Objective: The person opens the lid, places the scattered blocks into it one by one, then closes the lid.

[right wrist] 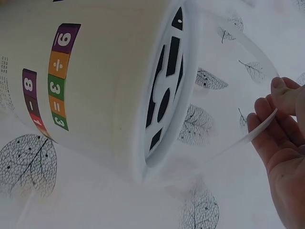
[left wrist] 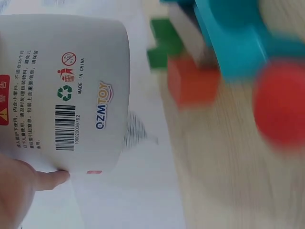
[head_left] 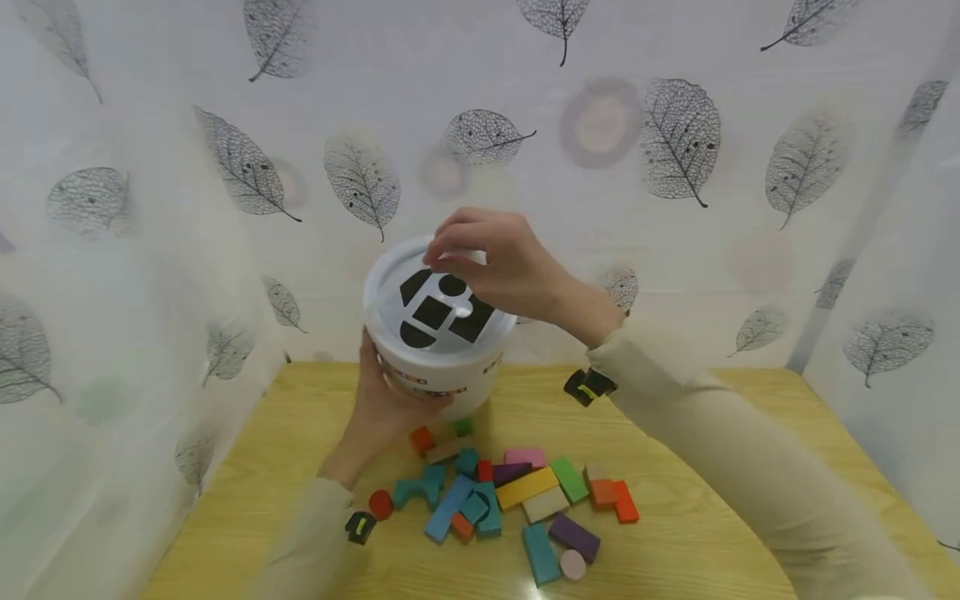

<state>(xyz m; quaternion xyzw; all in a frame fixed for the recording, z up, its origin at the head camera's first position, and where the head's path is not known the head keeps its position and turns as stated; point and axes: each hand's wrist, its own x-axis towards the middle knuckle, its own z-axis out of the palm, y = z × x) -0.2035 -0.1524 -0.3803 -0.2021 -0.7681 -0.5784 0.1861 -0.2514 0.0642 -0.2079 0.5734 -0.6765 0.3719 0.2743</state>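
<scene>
The thin translucent handle (right wrist: pixel 248 43) of a white bucket (head_left: pixel 435 354) is pinched between the curled fingers (right wrist: pixel 283 95) and thumb of the right hand (head_left: pixel 498 262), whose grip is held just above the bucket's lid (head_left: pixel 442 304). The bucket is steadied from below and behind by the left hand (head_left: pixel 382 400), whose grip is wrapped against its side wall, with a fingertip (left wrist: pixel 50 180) seen pressed to the printed label in the left wrist view. The bucket is held tilted, its lid facing the head camera, at the far edge of the tabletop (head_left: pixel 712 517) and above it. Dark shape-sorting holes (head_left: pixel 431 312) are cut into the lid. Coloured number tiles (right wrist: pixel 59 76) are printed down the bucket's side. Scattered wooden blocks (head_left: pixel 510 500) in many colours are spread on the tabletop just in front of the bucket, among them an orange block (left wrist: pixel 190 83) and a red round piece (left wrist: pixel 279 102). A leaf-patterned white curtain (head_left: pixel 675 142) is hung behind.
</scene>
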